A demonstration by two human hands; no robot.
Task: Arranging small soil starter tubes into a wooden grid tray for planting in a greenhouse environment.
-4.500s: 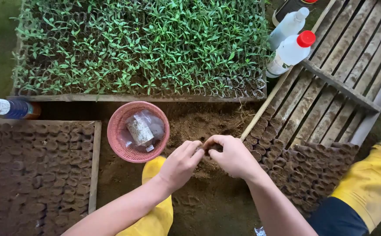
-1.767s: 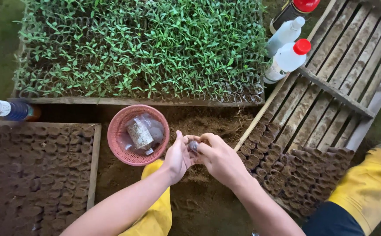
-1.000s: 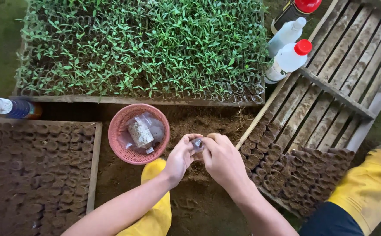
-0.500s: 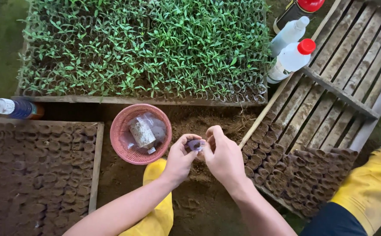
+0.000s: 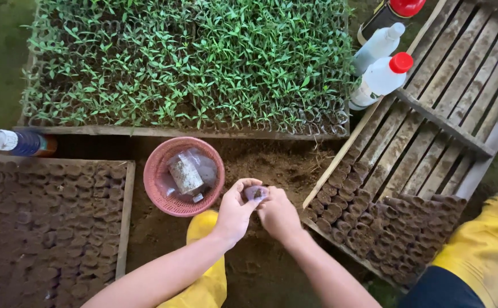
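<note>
Landmark: pink basket (image 5: 156, 181), round, on the soil.

Far left of it, a blue bottle (image 5: 21, 142) with a white cap lay on its side. Below-left of the basket sat a wooden tray (image 5: 125, 211) packed with small soil-filled pots, no sprouts. Above the basket, a seedling tray (image 5: 186, 63) was full of dense green shoots. Inside the basket: a clear plastic bag with a small pale container in it.

Just right of the basket, left hand (image 5: 234, 214) and right hand (image 5: 279, 215) met, fingers closed on one small soil pot (image 5: 256, 193), pinched between both hands' fingertips.

Right of the basket, a slatted wooden crate (image 5: 443, 125) held rows of brown soil pots at its lower end only. Up and right of the basket, two white bottles (image 5: 377, 80) lay against the crate, one red-capped.
</note>
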